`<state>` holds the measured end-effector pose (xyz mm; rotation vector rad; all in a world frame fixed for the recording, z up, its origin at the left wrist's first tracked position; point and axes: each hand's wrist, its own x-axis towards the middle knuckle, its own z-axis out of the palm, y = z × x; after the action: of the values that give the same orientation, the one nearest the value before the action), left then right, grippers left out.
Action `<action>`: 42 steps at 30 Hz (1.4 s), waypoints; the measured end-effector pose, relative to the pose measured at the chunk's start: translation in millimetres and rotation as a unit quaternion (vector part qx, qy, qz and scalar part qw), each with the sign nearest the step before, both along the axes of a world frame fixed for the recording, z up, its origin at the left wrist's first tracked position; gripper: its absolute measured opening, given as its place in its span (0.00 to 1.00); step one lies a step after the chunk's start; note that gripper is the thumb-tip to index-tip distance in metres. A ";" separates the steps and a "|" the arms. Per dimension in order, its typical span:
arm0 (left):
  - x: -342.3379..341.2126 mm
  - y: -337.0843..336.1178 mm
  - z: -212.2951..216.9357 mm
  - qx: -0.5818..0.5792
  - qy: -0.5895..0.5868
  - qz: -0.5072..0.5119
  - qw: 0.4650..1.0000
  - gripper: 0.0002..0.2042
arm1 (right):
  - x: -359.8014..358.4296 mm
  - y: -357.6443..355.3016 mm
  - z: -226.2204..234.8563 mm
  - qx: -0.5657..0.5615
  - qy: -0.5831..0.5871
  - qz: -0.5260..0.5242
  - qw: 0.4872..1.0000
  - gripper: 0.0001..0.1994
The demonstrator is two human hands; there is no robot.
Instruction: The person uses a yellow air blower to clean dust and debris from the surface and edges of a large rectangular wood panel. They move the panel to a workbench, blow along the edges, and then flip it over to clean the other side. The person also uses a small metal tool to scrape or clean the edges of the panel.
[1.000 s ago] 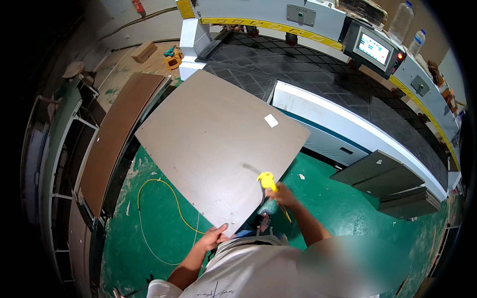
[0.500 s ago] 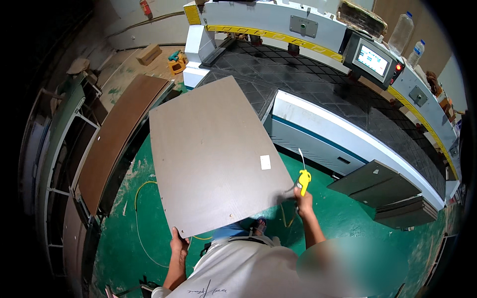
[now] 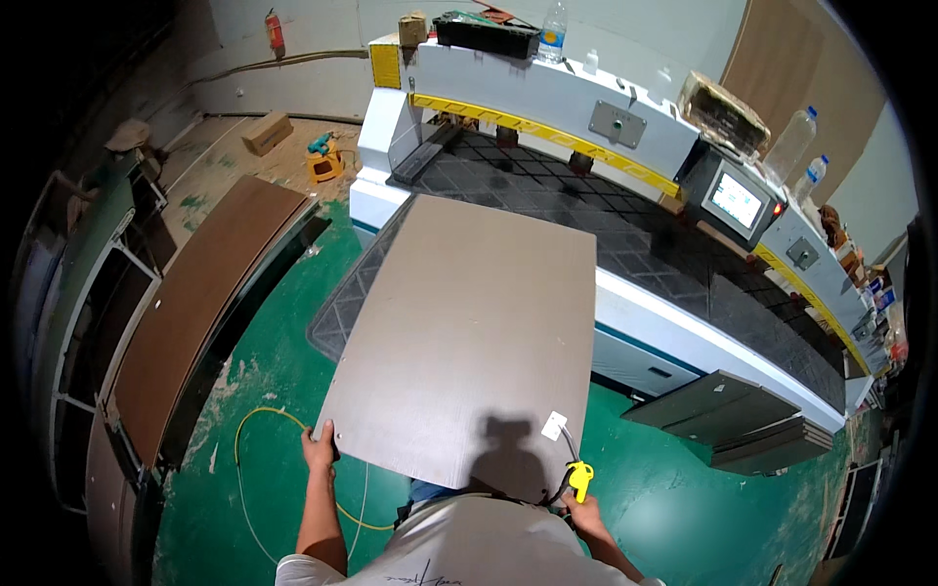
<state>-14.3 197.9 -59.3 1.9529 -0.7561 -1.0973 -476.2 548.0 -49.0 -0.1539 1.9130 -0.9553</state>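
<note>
A large grey-brown board (image 3: 469, 337) is held flat in front of me, its far end over the dark gridded bed (image 3: 645, 234) of a white cutting machine. My left hand (image 3: 319, 450) grips the board's near left corner. My right hand (image 3: 584, 506) is under the near right edge and also holds a yellow air blow gun (image 3: 579, 479) with a thin nozzle. A small white label (image 3: 554, 426) sits near the board's right corner.
A yellow hose (image 3: 256, 430) loops on the green floor at my left. Brown boards (image 3: 200, 308) lie stacked on a rack to the left. Grey panels (image 3: 738, 415) are stacked at the right beside the machine. A control screen (image 3: 738, 200) and plastic bottles (image 3: 789, 146) stand on the gantry.
The board has swung round and moved forward toward the machine bed, now square to me. My left hand shifted to its near left corner; my right hand stays at the near right.
</note>
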 end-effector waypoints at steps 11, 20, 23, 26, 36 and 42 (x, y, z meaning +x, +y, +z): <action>-165.6 -78.4 20.3 -0.261 -0.254 -0.461 0.809 0.40 | -2.1 -154.2 3.1 -0.024 0.024 -0.109 0.993 0.16; -269.9 -104.1 38.5 -0.238 -0.332 -0.571 0.712 0.50 | -62.6 -227.0 -1.9 -0.031 0.049 -0.116 0.992 0.16; -295.3 -122.9 34.3 -0.241 -0.334 -0.563 0.717 0.52 | -90.6 -250.3 1.6 -0.012 0.048 -0.093 0.994 0.17; -317.1 -140.7 31.7 -0.247 -0.340 -0.555 0.718 0.52 | -111.7 -271.4 -0.8 -0.028 0.058 -0.101 0.993 0.18; -358.8 -187.6 32.0 -0.268 -0.337 -0.536 0.726 0.52 | -161.5 -313.8 30.2 0.006 0.093 0.061 0.994 0.20; -368.0 -200.1 41.5 -0.257 -0.292 -0.548 0.741 0.52 | -240.9 -264.8 27.3 0.049 0.117 0.297 0.946 0.18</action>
<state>-382.3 -2.2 -17.9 1.2369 -2.4602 -0.6483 -717.2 283.2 -21.8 -0.7681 1.9467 -0.4455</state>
